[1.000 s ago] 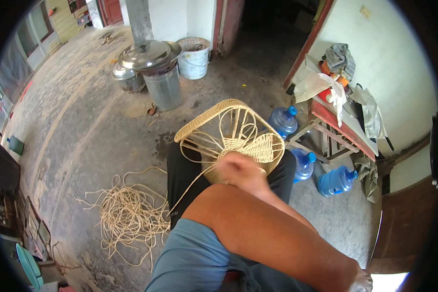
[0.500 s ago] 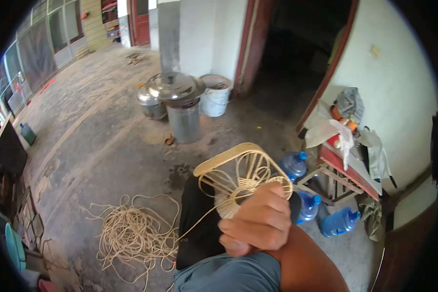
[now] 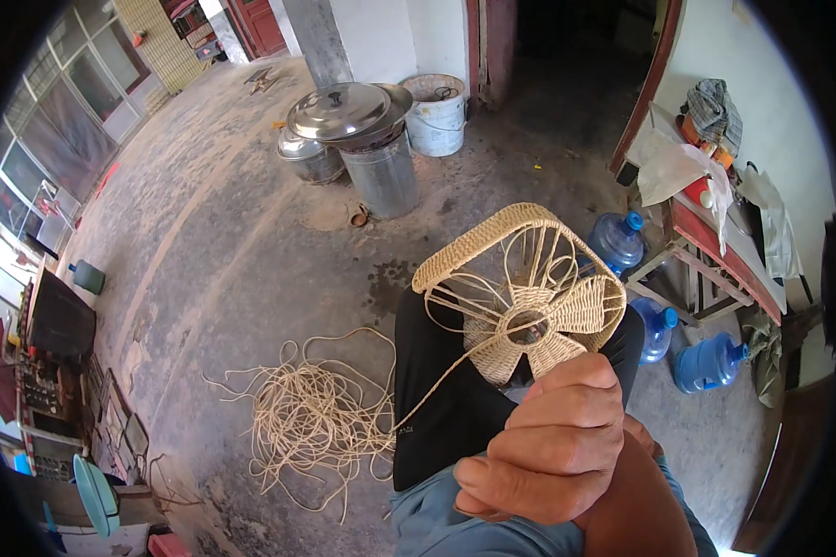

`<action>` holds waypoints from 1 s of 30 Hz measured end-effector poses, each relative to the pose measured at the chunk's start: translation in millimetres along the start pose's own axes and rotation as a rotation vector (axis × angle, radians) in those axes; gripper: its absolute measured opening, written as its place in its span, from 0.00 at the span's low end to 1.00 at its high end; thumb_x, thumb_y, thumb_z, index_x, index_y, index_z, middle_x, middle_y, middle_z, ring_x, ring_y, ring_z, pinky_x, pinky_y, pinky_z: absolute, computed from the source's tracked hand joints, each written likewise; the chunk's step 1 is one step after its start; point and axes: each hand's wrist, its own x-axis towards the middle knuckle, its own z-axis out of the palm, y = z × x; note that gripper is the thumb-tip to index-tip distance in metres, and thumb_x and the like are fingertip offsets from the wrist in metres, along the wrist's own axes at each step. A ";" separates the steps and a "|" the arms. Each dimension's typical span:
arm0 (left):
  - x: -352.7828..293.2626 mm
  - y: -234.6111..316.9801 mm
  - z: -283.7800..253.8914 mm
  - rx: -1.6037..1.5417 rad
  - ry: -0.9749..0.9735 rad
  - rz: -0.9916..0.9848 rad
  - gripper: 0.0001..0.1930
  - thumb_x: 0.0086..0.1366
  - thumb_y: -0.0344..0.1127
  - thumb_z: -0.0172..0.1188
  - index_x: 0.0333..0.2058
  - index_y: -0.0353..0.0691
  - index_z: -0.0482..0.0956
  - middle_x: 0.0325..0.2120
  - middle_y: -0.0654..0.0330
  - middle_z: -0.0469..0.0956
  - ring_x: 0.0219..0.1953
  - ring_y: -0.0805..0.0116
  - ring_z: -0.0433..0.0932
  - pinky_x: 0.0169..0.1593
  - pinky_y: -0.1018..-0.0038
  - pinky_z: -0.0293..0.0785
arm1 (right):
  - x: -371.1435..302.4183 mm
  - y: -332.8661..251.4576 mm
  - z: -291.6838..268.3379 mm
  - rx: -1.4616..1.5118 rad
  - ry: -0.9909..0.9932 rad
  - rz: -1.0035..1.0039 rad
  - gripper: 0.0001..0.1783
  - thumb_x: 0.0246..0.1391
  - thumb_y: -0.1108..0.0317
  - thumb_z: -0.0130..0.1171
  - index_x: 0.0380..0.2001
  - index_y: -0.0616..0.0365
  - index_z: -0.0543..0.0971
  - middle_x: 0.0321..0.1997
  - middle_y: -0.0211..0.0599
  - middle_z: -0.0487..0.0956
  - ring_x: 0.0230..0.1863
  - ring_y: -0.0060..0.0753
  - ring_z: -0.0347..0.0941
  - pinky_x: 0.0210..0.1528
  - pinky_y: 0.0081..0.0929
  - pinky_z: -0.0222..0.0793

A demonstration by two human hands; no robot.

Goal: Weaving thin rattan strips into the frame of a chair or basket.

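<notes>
On my lap rests a tan woven wicker piece (image 3: pixel 528 353), looking like a basket or small seat. It has a rounded, wrapped rim, bare curved ribs and petal-shaped woven panels around a ring. One strand of cord (image 3: pixel 441 385) runs from its ring down to a loose, tangled heap of cord (image 3: pixel 320 418) on the floor at my left. My right hand (image 3: pixel 553 441) is a closed fist just in front of the wicker piece, near my body; what it grips is hidden. A bit of skin shows behind that wrist, unclear. My left hand cannot be seen.
Ahead stand a lidded metal pot on a cylindrical stove (image 3: pixel 381 176) and a white bucket (image 3: pixel 437 125). At right are several blue water bottles (image 3: pixel 706 367) beside a red-edged bench (image 3: pixel 724 255) carrying bags. A dark doorway (image 3: pixel 567 102) lies beyond; clutter lines the left.
My view has shifted, so the surroundings sit higher and the wicker piece farther right. My right fist has drawn back from the wicker piece toward my body, uncovering its woven panels.
</notes>
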 end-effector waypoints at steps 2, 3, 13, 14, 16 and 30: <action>-2.9 2.7 -0.2 -0.043 0.022 0.032 0.09 0.76 0.34 0.58 0.44 0.40 0.86 0.32 0.61 0.83 0.35 0.63 0.81 0.43 0.66 0.76 | -4.3 0.5 1.4 -0.015 0.010 0.009 0.15 0.56 0.56 0.79 0.44 0.41 0.86 0.31 0.12 0.75 0.28 0.16 0.71 0.34 0.21 0.64; -4.3 3.8 -0.6 -0.065 0.033 0.046 0.09 0.76 0.34 0.58 0.44 0.40 0.86 0.32 0.61 0.83 0.35 0.63 0.81 0.43 0.66 0.76 | -6.3 1.2 2.0 -0.023 0.024 0.014 0.15 0.55 0.56 0.80 0.44 0.40 0.87 0.30 0.12 0.75 0.28 0.16 0.71 0.34 0.21 0.64; -18.2 18.3 -5.6 -0.236 0.136 0.151 0.07 0.74 0.34 0.61 0.44 0.41 0.86 0.31 0.63 0.83 0.33 0.66 0.79 0.42 0.68 0.74 | -7.2 1.9 -10.6 0.017 0.002 0.052 0.15 0.53 0.58 0.81 0.42 0.42 0.88 0.30 0.13 0.74 0.28 0.17 0.72 0.33 0.21 0.63; -19.4 18.2 -7.1 -0.256 0.144 0.164 0.07 0.74 0.34 0.61 0.44 0.41 0.87 0.30 0.64 0.83 0.33 0.66 0.79 0.42 0.69 0.74 | -7.9 0.9 -11.9 0.016 0.010 0.063 0.15 0.52 0.59 0.82 0.43 0.42 0.88 0.30 0.13 0.75 0.28 0.17 0.72 0.33 0.21 0.63; -21.4 17.8 -8.2 -0.302 0.161 0.186 0.07 0.74 0.34 0.62 0.43 0.41 0.87 0.30 0.64 0.82 0.33 0.67 0.79 0.42 0.69 0.74 | -8.1 0.4 -12.2 0.008 0.023 0.076 0.16 0.52 0.59 0.82 0.43 0.42 0.88 0.30 0.13 0.75 0.28 0.17 0.72 0.33 0.21 0.63; -37.3 22.9 -11.7 -0.605 0.305 0.327 0.05 0.72 0.33 0.66 0.43 0.43 0.88 0.28 0.68 0.81 0.32 0.70 0.77 0.40 0.72 0.71 | -18.8 5.8 -8.9 0.048 0.087 0.128 0.16 0.52 0.60 0.83 0.43 0.44 0.88 0.27 0.12 0.77 0.26 0.17 0.72 0.33 0.21 0.63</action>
